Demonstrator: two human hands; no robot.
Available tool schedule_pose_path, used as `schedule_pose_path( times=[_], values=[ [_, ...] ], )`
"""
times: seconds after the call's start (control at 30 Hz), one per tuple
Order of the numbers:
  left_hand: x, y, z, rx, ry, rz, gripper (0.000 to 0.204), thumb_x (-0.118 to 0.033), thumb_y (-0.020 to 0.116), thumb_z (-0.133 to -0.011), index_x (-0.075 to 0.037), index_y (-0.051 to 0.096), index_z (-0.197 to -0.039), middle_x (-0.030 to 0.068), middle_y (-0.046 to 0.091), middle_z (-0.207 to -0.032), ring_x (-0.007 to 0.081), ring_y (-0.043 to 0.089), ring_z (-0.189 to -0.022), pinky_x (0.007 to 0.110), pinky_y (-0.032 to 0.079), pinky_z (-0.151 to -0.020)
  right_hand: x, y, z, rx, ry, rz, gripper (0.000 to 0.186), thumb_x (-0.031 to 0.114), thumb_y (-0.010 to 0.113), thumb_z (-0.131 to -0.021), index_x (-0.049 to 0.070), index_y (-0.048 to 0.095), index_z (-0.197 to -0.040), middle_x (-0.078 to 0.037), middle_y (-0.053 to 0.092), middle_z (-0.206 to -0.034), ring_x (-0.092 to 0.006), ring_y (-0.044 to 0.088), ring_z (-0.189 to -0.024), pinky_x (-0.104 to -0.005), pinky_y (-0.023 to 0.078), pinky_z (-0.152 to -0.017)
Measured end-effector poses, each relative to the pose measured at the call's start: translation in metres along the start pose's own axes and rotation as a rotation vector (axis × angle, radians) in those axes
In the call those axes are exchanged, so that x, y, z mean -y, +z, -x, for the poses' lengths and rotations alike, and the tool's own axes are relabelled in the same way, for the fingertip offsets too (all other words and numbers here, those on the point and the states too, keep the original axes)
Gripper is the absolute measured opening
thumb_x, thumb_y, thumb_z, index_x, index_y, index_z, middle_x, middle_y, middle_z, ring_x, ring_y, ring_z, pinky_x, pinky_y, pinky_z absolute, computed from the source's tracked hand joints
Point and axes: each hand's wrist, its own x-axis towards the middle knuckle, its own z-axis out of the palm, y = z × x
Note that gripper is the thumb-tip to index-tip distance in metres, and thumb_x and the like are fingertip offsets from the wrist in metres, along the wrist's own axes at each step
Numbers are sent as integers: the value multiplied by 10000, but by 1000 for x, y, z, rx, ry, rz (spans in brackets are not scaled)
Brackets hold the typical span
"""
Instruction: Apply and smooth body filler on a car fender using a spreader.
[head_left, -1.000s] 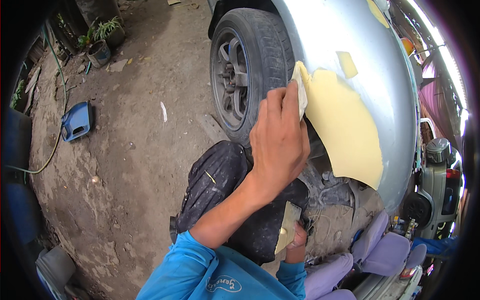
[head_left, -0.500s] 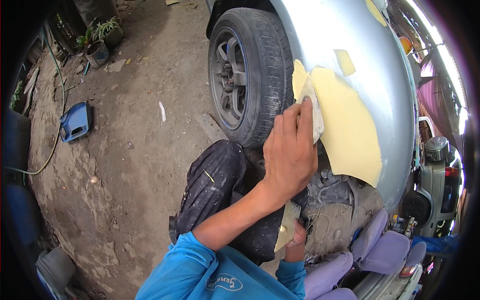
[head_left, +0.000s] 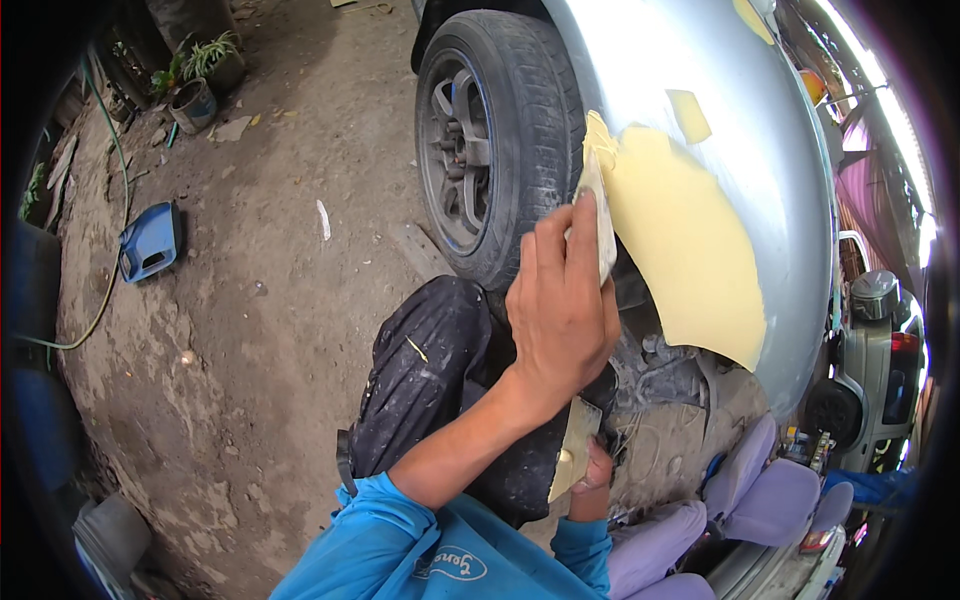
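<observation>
My left hand (head_left: 560, 310) is raised against the silver car fender (head_left: 790, 200), shut on a thin pale spreader (head_left: 604, 225). The spreader's edge presses on the left rim of a large yellow filler patch (head_left: 690, 260), right beside the wheel arch. Lower down, my right hand (head_left: 598, 468) grips a flat board smeared with yellow filler (head_left: 570, 450) near my dark, paint-flecked trouser knee (head_left: 430, 370). A small separate yellow filler spot (head_left: 690, 115) sits higher on the fender.
The black tyre with its dark alloy wheel (head_left: 490, 140) stands just left of the spreader. On the dirt ground lie a blue jerrycan (head_left: 150, 240), a green hose (head_left: 100, 300) and potted plants (head_left: 195, 85). Purple car seats (head_left: 760, 490) and a motorbike (head_left: 870, 340) are at right.
My left hand slid the spreader down and right along the patch's edge, then back a little to the left. My right hand kept the board in place.
</observation>
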Motion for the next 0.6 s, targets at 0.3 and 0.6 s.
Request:
schedule_pose_path(
  times=[0.3, 0.6],
  values=[
    [-8, 0, 13, 38, 23, 11, 649, 76, 589, -745, 48, 428, -1374, 235, 516, -1165, 406, 565, -1002, 428, 506, -780, 0, 4, -5, 9, -23, -3, 445, 162, 553, -908, -38, 492, -1300, -185, 628, -1193, -328, 645, -1047, -441, 520, -920],
    [-11, -9, 18, 40, 91, -43, 725, 47, 599, -630, 42, 471, -1344, 171, 533, -1181, 323, 565, -908, 390, 506, -723, -6, 1, -11, 20, 2, -27, 450, 169, 551, -921, -25, 474, -1319, -181, 608, -1228, -333, 626, -1085, -455, 502, -949]
  ],
)
